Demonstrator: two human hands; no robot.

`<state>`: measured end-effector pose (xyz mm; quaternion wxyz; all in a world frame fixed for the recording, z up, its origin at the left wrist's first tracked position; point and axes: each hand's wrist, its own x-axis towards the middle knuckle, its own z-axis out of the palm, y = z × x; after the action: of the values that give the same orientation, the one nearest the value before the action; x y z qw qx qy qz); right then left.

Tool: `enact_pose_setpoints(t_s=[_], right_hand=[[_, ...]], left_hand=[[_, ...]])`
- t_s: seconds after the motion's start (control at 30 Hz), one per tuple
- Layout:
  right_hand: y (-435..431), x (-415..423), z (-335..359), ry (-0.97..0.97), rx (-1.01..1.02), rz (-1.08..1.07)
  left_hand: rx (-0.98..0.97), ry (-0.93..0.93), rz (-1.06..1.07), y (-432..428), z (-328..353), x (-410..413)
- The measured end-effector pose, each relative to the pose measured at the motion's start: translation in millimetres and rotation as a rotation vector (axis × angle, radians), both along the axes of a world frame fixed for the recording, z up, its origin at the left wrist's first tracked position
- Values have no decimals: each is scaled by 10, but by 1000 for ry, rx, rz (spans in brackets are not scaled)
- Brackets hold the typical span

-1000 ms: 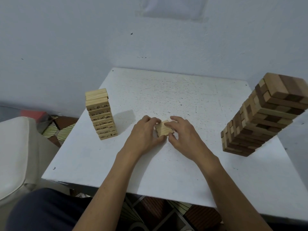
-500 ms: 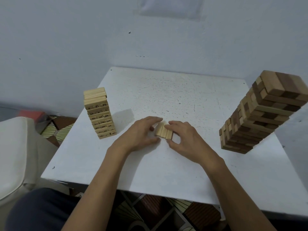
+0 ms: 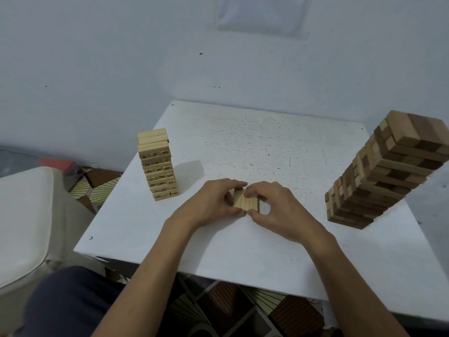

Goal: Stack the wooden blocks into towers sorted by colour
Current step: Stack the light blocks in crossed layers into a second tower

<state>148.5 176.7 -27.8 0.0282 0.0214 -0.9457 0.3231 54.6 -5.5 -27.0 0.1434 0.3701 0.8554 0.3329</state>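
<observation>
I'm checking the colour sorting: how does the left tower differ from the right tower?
The left tower is all pale wood; the right tower mixes pale, mid-brown and dark blocks. The left tower's block sides carry printed numbers; none show on the right tower. The left tower looks narrower and shorter than the right tower. Both stand on the white table.

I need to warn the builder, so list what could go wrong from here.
1. The pale blocks are only a loose row pinched between the left hand and right hand; lifted together, they may splay and drop.
2. The pale tower stands near the table's left edge with its top layers slightly askew; adding blocks could topple it.
3. The tall mixed tower stands near the right hand; a careless sweep could knock it.
</observation>
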Motion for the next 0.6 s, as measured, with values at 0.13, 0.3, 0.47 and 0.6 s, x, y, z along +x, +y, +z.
enact_pose_setpoints(t_s=[0.13, 0.3, 0.47, 0.6], right_hand=[[-48, 73, 181, -13, -23, 46], [-217, 93, 593, -9, -22, 134], [-502, -20, 1079, 77, -27, 219], [-739, -287, 1334, 140, -33, 274]], left_hand=[[20, 54, 5, -151, 176, 180], [-21, 171, 37, -416, 579, 337], [-4, 269, 128, -769, 1045, 336], [20, 319, 209, -1047, 1304, 156]])
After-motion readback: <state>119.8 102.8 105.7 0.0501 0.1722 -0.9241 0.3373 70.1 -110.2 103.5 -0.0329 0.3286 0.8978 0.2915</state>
